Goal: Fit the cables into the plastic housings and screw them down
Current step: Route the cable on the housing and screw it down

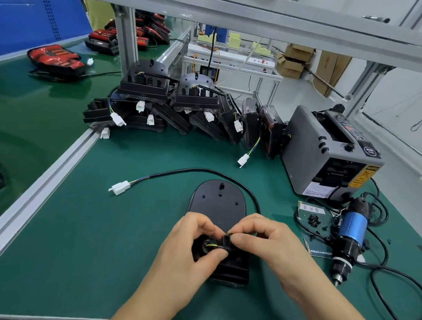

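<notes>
A black plastic housing (217,203) lies back-up on the green mat in front of me. Its black cable (205,170) loops round the top and right side and ends in a white connector (120,187) lying to the left. My left hand (190,245) curls its fingers and thumb round the cable's inner end with its coloured wires at the housing's opening. My right hand (264,240) pinches a small black clip (227,240) on that same cable end. Part of the housing's lower half is hidden under my hands.
Several black housings with white plugs (164,105) are piled at the back. A grey tape dispenser (330,152) stands at the right. Beside it lie a blue electric screwdriver (349,234) with its cord and a card with black screws (314,219). An aluminium rail (44,178) borders the mat's left.
</notes>
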Motion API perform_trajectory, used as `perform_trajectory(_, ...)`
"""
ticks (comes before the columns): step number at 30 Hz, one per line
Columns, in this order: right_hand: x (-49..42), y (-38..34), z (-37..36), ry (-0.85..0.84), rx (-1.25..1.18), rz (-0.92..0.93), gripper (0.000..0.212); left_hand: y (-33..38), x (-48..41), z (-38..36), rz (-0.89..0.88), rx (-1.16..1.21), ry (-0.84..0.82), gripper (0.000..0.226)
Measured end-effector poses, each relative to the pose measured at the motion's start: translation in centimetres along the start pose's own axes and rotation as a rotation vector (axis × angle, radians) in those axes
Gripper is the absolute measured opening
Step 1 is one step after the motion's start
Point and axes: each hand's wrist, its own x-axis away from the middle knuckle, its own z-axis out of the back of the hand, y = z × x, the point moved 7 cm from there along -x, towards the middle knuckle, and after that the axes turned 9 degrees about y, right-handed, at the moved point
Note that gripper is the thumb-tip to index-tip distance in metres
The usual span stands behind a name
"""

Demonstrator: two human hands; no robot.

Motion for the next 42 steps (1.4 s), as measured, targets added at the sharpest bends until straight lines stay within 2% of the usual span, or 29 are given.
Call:
perform_trajectory(14,-0.2,0.0,-0.7,-0.099,0.025,-0.099,0.01,0.0,0.1,-0.1,0.003,0.006,0.0,0.048)
perform_trajectory(20,-0.3,-0.6,-0.6,-0.105,0.106,-0.084,0.011,0.3,0.2,-0.1,-0.057,-0.007,0.031,0.039)
perform_trajectory(26,-0.5,-0.8,-0.5,-0.059,0.2,-0.077,0.01,0.9,0.4,-0.3,-0.157,-0.078,0.07,0.041)
perform_trajectory(31,-0.7,-0.8,-0.3,-0.116,0.319,-0.077,0.007,1.1,0.6,-0.3,-0.233,-0.12,0.101,0.042)
perform_trajectory(35,-0.8,-0.3,-0.4,-0.156,0.252,-0.151,0.008,1.4,0.7,-0.1,-0.263,-0.117,0.112,0.03)
perform_trajectory(39,-0.7,0.0,-0.6,-0.186,0.137,-0.196,0.011,0.6,0.2,0.3,-0.177,-0.171,0.105,0.033)
perform_trajectory(42,-0.6,-0.2,-0.7,-0.198,0.126,-0.194,0.013,0.9,-0.2,0.5,-0.228,-0.268,0.087,0.02)
